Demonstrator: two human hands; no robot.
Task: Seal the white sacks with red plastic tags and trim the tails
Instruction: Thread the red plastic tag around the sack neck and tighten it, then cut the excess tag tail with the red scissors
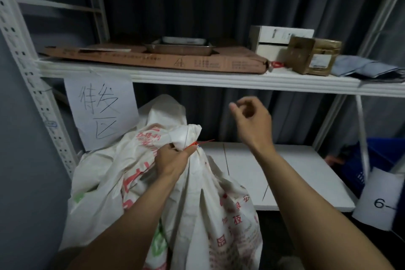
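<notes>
Closest to you, the white sack [197, 193] stands at the front left of the lower shelf [274, 171], its neck bunched. Your left grip [173, 158] is clamped round that neck, thumb pressing at the red tag [194, 144] cinched there. By the look of it the sealing of this sack is done, but the tail [207, 140] pokes out to the right untrimmed, so the cut is left. Your right grip [252, 120] hangs in the air above and right of the tag, well apart from it, fingers loosely curled with nothing in them. No cutter shows anywhere, so you would have to find one. Behind sits a second sack [162, 109], its closure hidden, beside a handwritten paper sign [100, 109]. On the upper shelf [219, 78] lie flat cardboard [153, 58], a metal tray [179, 47], boxes [282, 38] and something small and red [277, 64], possibly spare tags.
</notes>
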